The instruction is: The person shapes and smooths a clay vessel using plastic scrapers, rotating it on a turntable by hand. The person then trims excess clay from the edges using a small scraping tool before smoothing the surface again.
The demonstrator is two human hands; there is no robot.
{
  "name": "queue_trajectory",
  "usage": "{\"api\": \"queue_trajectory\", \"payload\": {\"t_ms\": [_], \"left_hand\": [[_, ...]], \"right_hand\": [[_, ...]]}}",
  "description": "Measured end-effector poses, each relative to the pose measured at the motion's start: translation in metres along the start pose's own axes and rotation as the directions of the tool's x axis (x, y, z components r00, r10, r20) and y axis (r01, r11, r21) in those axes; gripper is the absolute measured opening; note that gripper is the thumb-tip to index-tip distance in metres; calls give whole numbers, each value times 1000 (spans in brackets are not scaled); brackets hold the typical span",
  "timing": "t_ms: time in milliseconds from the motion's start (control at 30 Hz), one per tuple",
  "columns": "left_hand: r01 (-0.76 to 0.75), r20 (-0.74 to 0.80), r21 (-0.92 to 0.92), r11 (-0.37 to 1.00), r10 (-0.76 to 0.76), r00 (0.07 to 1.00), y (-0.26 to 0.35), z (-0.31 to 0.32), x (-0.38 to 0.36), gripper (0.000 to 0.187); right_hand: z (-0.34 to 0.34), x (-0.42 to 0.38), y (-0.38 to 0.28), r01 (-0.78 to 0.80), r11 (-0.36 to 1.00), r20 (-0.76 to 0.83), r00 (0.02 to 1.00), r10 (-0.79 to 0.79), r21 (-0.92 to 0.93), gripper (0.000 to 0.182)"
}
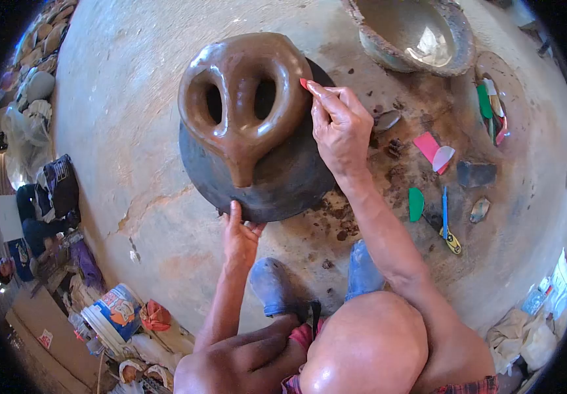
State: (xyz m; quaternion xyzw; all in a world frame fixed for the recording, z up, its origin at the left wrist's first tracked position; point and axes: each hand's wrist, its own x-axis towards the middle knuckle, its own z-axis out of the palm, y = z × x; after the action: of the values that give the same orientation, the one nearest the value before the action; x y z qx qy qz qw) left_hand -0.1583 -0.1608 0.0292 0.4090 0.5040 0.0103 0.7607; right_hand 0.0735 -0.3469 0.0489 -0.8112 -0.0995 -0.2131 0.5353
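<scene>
A wet, glossy brown clay piece [241, 148] with two large oval holes and a pointed lower tip rests on a dark round base [283, 197]. My right hand [341, 125] pinches a small red scraper [304, 83], whose edge is against the right side of the clay. Most of the scraper is hidden by the fingers. At the front rim of the base is my left hand [241, 240], with the thumb on top and the other fingers partly hidden under the edge.
A clay-crusted basin [411, 39] stands at the upper right. Right of my arm lie a pink piece [426, 142], a green scraper [416, 204], a dark block [476, 175], and a blue tool [445, 210] by a yellow-handled one [453, 243]. A bucket [116, 314] sits lower left.
</scene>
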Motion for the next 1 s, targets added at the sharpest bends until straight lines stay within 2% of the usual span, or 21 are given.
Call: {"api": "queue_trajectory", "payload": {"t_ms": [33,133,233,333,367,433,500,567,700,800,933,1000], "left_hand": [[-2,-7,-3,1000,2,1000,-5,2,-2,58],[59,99,-93,994,-49,994,-17,12,-13,53],[107,112,-39,994,-102,988,-24,21,-22,48],[127,114,-27,992,-123,986,-27,26,-25,47],[125,120,-15,992,-122,985,-26,27,-27,46],[107,110,-16,994,-104,988,-22,28,-24,46],[87,93,-27,996,-85,992,-18,22,-17,45],[104,101,-143,984,-90,991,-10,12,-6,47],[38,89,-76,996,-31,996,-4,14,-10,54],[66,98,-94,993,-56,994,-9,14,-9,55],[73,104,-107,992,-62,993,-14,20,-13,51],[79,129,-101,992,-65,990,-16,21,-13,48]], "right_hand": [[1,-1,-4,-1,1000,5,1000,1,6,31],[2,-6,-14,29,999,56,998,-27,-24,33],[0,-20,-30,18,1000,113,993,-17,0,33],[-6,-32,-44,156,988,307,940,-147,-6,29],[-7,-30,-43,157,988,309,939,-148,-4,29],[-9,-15,-36,172,985,213,963,-166,-13,25],[-2,19,-23,135,983,49,990,-130,-124,22],[12,37,-7,156,976,46,987,-151,-151,23],[21,21,-19,220,964,124,971,-203,-150,24],[15,-2,-39,174,967,191,972,-138,-188,29],[9,-28,-61,217,956,282,946,-158,-195,29],[8,-44,-65,240,962,327,927,-186,-133,26]]}}
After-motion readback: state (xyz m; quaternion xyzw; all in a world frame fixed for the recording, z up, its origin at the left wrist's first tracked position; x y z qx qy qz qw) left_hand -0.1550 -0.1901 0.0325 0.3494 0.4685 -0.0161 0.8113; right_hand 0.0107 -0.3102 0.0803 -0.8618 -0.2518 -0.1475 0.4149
